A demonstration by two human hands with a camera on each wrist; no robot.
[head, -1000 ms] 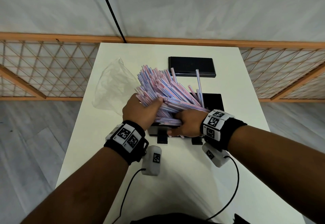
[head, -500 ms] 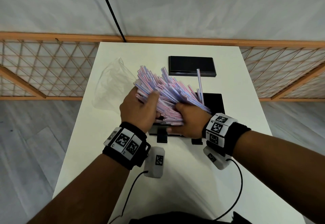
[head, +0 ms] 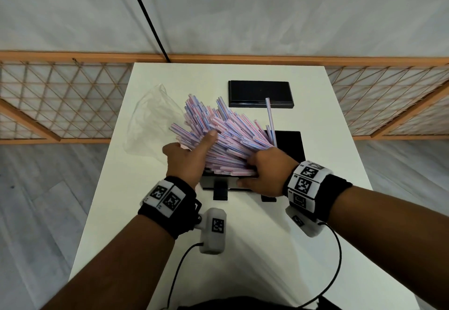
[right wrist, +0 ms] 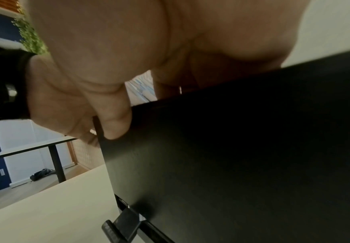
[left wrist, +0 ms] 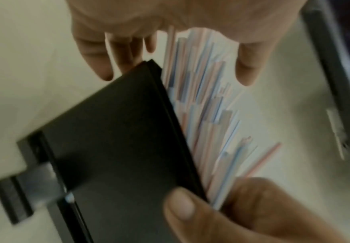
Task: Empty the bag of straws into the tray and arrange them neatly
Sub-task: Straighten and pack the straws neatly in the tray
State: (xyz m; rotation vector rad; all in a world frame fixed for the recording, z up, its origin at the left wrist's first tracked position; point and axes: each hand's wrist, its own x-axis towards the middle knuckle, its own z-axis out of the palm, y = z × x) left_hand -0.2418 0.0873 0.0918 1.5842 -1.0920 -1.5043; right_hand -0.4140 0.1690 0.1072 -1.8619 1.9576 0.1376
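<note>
A big fan of pink and blue striped straws (head: 228, 139) lies slanted over the black tray (head: 289, 144), its far ends spreading up and left. My left hand (head: 189, 144) is spread at the fan's left side, thumb resting on top; in the left wrist view the straws (left wrist: 199, 102) pass between its fingers and thumb. My right hand (head: 264, 166) grips the near ends of the straws, its thumb (right wrist: 116, 125) pressed on the tray's front wall (right wrist: 232, 148). One straw (head: 271, 120) stands apart, leaning on the tray's far side.
The empty clear plastic bag (head: 150, 125) lies crumpled on the white table (head: 243, 249) left of the tray. A flat black lid or second tray (head: 260, 93) sits at the back. A wooden lattice rail runs behind the table.
My left hand has let go of the straws and spread open at their left side. The fan has dropped lower and wider over the tray. My right hand keeps its hold.
</note>
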